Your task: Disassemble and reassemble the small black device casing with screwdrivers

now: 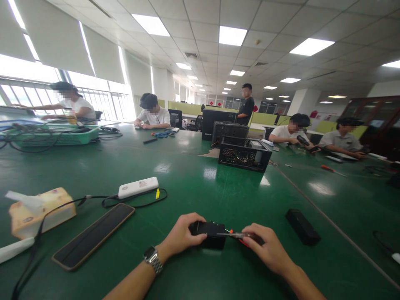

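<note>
A small black box [214, 241] rests on the green table near its front. My left hand [184, 234], with a watch on the wrist, grips the box's left end between thumb and fingers. In my right hand [265, 246] is a screwdriver [254, 238] with a dark handle, its thin metal shaft pointing left and reaching the box's right end. A small orange piece [231, 231] and a thin light wire show beside the shaft. Something red shows under my right fingers; what it is cannot be made out.
On the left of the table [184, 179] lie a phone [93, 237], a white power bank [138, 187] with a cable and a tissue pack [43, 210]. A black block [302, 227] lies right. Farther back are computer cases [243, 154], a green basket [59, 137] and several people.
</note>
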A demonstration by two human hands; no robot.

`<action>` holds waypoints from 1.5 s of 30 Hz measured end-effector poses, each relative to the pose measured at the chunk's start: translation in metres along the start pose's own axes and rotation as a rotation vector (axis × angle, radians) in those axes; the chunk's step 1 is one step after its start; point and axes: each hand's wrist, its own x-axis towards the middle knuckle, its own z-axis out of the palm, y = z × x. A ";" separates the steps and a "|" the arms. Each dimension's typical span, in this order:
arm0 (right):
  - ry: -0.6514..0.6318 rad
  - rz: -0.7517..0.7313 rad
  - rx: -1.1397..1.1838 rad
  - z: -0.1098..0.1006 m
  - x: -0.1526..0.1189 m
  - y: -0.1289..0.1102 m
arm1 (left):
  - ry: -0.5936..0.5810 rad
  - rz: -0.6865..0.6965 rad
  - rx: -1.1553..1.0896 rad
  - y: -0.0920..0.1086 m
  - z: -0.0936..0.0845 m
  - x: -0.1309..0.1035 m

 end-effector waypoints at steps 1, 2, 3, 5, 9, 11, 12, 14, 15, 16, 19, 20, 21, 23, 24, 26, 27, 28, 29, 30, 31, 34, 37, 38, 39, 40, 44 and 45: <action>0.024 0.005 0.019 -0.002 0.000 0.007 | 0.002 -0.013 -0.009 -0.001 -0.001 0.000; 0.037 0.007 0.034 -0.004 0.001 0.012 | 0.003 -0.025 -0.018 -0.001 -0.002 0.001; 0.044 0.010 0.044 -0.006 0.001 0.017 | 0.005 -0.032 -0.027 -0.001 -0.003 0.001; 0.045 0.019 0.059 -0.007 0.000 0.022 | 0.003 -0.033 -0.046 0.000 -0.004 0.001; 0.044 0.024 0.071 -0.008 -0.001 0.020 | -0.013 -0.023 -0.071 0.002 -0.006 0.000; 0.039 0.020 0.063 -0.008 -0.001 0.019 | -0.015 -0.014 -0.079 0.002 -0.006 -0.001; 0.039 0.016 0.058 -0.008 -0.001 0.019 | -0.015 -0.008 -0.081 0.001 -0.006 -0.001; 0.047 0.010 0.049 -0.008 -0.001 0.020 | -0.012 -0.001 -0.081 0.000 -0.005 -0.001; 0.051 0.007 0.045 -0.008 -0.001 0.021 | -0.012 0.000 -0.078 -0.001 -0.005 -0.001; 0.053 0.006 0.042 -0.008 -0.001 0.022 | -0.011 -0.002 -0.074 -0.002 -0.005 -0.001; 0.060 0.010 0.037 -0.008 -0.001 0.023 | -0.015 -0.001 -0.064 -0.005 -0.005 0.000; 0.062 0.011 0.036 -0.008 -0.001 0.023 | -0.017 0.002 -0.063 -0.006 -0.004 0.000; 0.064 0.009 0.034 -0.008 -0.001 0.023 | -0.019 0.006 -0.062 -0.006 -0.004 0.000; 0.061 -0.006 0.023 -0.009 -0.002 0.023 | -0.024 0.010 -0.057 -0.005 -0.003 -0.001; 0.059 -0.016 0.012 -0.010 -0.002 0.023 | -0.027 0.011 -0.052 -0.003 -0.003 -0.002; 0.058 -0.035 -0.021 -0.011 -0.003 0.023 | -0.036 0.011 -0.038 0.000 -0.004 -0.003; 0.054 -0.042 -0.039 -0.012 -0.003 0.023 | -0.039 0.011 -0.032 0.002 -0.004 -0.003; 0.047 -0.047 -0.057 -0.013 -0.004 0.023 | -0.042 0.013 -0.029 0.004 -0.004 -0.004; 0.038 -0.050 -0.072 -0.014 -0.004 0.022 | -0.046 0.015 -0.029 0.006 -0.005 -0.004; 0.026 -0.049 -0.082 -0.015 -0.004 0.022 | -0.051 0.018 -0.032 0.008 -0.005 -0.004; 0.016 -0.044 -0.092 -0.016 -0.005 0.020 | -0.056 0.020 -0.037 0.010 -0.005 -0.004; 0.003 -0.042 -0.129 -0.021 -0.008 0.014 | -0.068 0.020 -0.053 0.013 -0.006 -0.004; 0.017 -0.100 -0.200 -0.025 -0.011 0.003 | -0.069 0.017 -0.055 0.012 -0.005 -0.004; 0.029 -0.116 -0.216 -0.026 -0.011 0.000 | -0.071 0.020 -0.053 0.012 -0.004 -0.004; 0.044 -0.112 -0.220 -0.026 -0.011 -0.002 | -0.075 0.025 -0.051 0.011 -0.003 -0.004; 0.058 -0.087 -0.213 -0.025 -0.011 -0.003 | -0.079 0.029 -0.051 0.011 -0.003 -0.004; 0.062 0.081 -0.111 -0.020 -0.005 0.004 | -0.084 0.040 -0.057 0.011 -0.001 -0.005; 0.038 0.102 -0.079 -0.018 -0.004 0.007 | -0.082 0.041 -0.058 0.012 0.000 -0.005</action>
